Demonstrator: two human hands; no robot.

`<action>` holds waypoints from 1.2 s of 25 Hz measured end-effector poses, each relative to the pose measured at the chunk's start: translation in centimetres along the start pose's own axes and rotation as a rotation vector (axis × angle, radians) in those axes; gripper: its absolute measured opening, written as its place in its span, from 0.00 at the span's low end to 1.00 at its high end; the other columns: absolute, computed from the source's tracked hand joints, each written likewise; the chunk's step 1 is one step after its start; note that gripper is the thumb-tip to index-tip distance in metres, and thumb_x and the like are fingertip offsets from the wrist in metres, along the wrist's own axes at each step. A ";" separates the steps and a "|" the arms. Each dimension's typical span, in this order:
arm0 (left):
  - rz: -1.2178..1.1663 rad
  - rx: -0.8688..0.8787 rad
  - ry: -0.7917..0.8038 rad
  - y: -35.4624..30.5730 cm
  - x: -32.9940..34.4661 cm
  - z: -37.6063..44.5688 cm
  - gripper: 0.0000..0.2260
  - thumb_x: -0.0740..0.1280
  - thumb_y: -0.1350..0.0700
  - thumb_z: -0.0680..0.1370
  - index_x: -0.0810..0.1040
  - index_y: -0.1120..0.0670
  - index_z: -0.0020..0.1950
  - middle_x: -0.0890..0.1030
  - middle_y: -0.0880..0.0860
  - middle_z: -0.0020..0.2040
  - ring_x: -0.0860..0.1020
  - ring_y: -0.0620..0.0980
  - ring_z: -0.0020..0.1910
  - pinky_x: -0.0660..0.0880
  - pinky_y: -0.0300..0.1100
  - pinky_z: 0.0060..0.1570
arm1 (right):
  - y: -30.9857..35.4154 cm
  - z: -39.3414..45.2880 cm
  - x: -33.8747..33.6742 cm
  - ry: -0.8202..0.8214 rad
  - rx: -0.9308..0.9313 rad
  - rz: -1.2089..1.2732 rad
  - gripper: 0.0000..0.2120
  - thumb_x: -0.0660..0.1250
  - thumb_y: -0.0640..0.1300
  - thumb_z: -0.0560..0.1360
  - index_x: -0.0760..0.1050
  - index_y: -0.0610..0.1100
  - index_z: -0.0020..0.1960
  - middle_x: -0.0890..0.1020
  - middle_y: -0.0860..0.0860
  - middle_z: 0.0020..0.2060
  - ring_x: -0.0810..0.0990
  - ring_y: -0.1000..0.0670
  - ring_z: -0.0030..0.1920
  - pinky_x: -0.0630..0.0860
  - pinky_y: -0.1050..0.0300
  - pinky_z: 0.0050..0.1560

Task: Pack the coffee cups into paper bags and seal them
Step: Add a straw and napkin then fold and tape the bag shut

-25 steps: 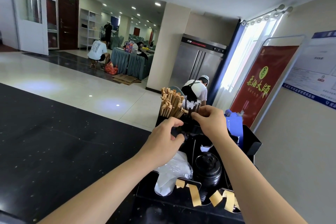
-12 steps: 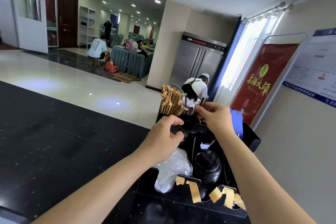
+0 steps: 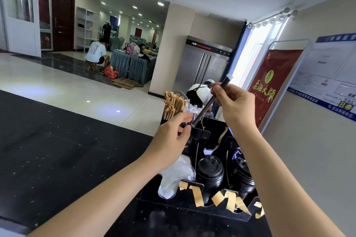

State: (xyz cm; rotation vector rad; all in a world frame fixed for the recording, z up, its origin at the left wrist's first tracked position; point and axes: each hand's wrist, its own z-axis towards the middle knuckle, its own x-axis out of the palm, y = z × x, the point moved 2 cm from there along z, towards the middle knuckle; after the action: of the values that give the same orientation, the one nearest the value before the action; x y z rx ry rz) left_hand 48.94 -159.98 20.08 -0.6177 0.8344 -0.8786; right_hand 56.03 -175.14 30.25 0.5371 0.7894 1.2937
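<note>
**Straw half out of organiser**

Thin dark straw in clear wrapper (image 3: 211,100), white-tipped, tilted, lower end at the black plastic organiser (image 3: 200,132) on the speckled black counter (image 3: 57,150). Right hand (image 3: 234,102) pinches it mid-length, fingers curled. Left hand (image 3: 173,132) pinches the remaining wrapped straws (image 3: 189,114) beside the brown paper-wrapped sticks (image 3: 173,106). Stacked ridged black cup lids (image 3: 211,173) and crumpled clear plastic bag (image 3: 178,175) sit in the front slots. No coffee cups or paper bags visible.

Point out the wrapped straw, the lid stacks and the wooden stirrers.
wrapped straw (image 3: 209,102), head view, mid shaft.
lid stacks (image 3: 211,169), head view, top lid of the nearer stack.
wooden stirrers (image 3: 173,105), head view, bundle's upper ends.
</note>
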 end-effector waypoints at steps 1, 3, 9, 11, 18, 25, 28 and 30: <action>-0.009 0.015 -0.009 -0.4 -0.2 -0.1 0.18 0.61 0.54 0.85 0.70 0.48 0.75 0.76 0.44 0.69 0.77 0.41 0.59 0.73 0.25 0.53 | 0.7 -0.1 -0.2 0.000 -0.011 0.021 0.05 0.71 0.41 0.80 0.84 0.47 0.53 0.87 0.54 0.39 0.82 0.62 0.36 0.78 0.69 0.42; -0.008 0.039 -0.028 -1.0 -0.5 -0.4 0.19 0.61 0.54 0.85 0.69 0.48 0.77 0.76 0.45 0.69 0.76 0.44 0.63 0.75 0.33 0.58 | 2.2 -0.8 -0.6 0.028 -0.013 0.041 0.06 0.71 0.40 0.80 0.85 0.44 0.54 0.87 0.52 0.39 0.80 0.62 0.34 0.76 0.69 0.41; -0.090 0.000 -0.023 -2.6 -1.9 -3.5 0.10 0.63 0.56 0.84 0.78 0.50 0.65 0.85 0.43 0.52 0.81 0.40 0.51 0.78 0.36 0.48 | 4.9 -4.8 -0.8 0.215 0.041 0.078 0.06 0.70 0.40 0.80 0.85 0.45 0.54 0.88 0.50 0.40 0.81 0.59 0.35 0.79 0.63 0.43; -0.132 -0.026 0.008 -3.0 -2.5 -5.3 0.08 0.65 0.58 0.83 0.80 0.53 0.61 0.87 0.44 0.46 0.82 0.40 0.48 0.79 0.37 0.46 | 5.1 -6.4 -0.9 0.237 0.068 0.071 0.07 0.72 0.42 0.79 0.84 0.45 0.56 0.88 0.50 0.42 0.82 0.58 0.37 0.79 0.60 0.44; -0.182 -0.103 0.049 -3.4 -4.5 -12.9 0.05 0.67 0.58 0.83 0.81 0.53 0.55 0.87 0.45 0.43 0.84 0.44 0.48 0.80 0.47 0.54 | 5.6 -13.6 -0.4 0.321 0.239 0.207 0.08 0.76 0.40 0.73 0.82 0.43 0.52 0.88 0.44 0.47 0.84 0.52 0.41 0.80 0.60 0.44; -0.148 -0.132 0.086 -3.4 -6.5 -20.4 0.05 0.67 0.58 0.82 0.81 0.51 0.55 0.87 0.44 0.45 0.84 0.44 0.50 0.78 0.41 0.52 | 5.6 -22.0 0.2 0.377 0.275 0.145 0.07 0.76 0.40 0.75 0.83 0.45 0.52 0.87 0.50 0.41 0.84 0.53 0.40 0.80 0.58 0.45; -0.107 -0.130 0.116 -3.8 -7.2 -22.9 0.05 0.68 0.58 0.82 0.81 0.50 0.56 0.87 0.42 0.45 0.83 0.41 0.51 0.77 0.39 0.54 | 5.8 -25.1 0.5 0.371 0.288 0.179 0.06 0.75 0.40 0.75 0.82 0.45 0.52 0.87 0.50 0.40 0.84 0.53 0.41 0.80 0.59 0.44; -0.075 -0.126 0.145 -3.9 -7.5 -24.5 0.05 0.68 0.57 0.82 0.81 0.50 0.55 0.87 0.41 0.45 0.83 0.40 0.52 0.76 0.39 0.58 | 5.7 -27.0 0.6 0.369 0.295 0.186 0.05 0.74 0.39 0.77 0.81 0.45 0.51 0.87 0.49 0.41 0.84 0.51 0.41 0.80 0.57 0.45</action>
State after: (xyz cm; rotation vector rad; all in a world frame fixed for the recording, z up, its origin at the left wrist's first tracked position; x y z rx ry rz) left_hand 24.13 -158.80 12.59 -0.7048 1.0087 -0.9530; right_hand 31.70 -175.36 17.28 0.6259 1.2749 1.4795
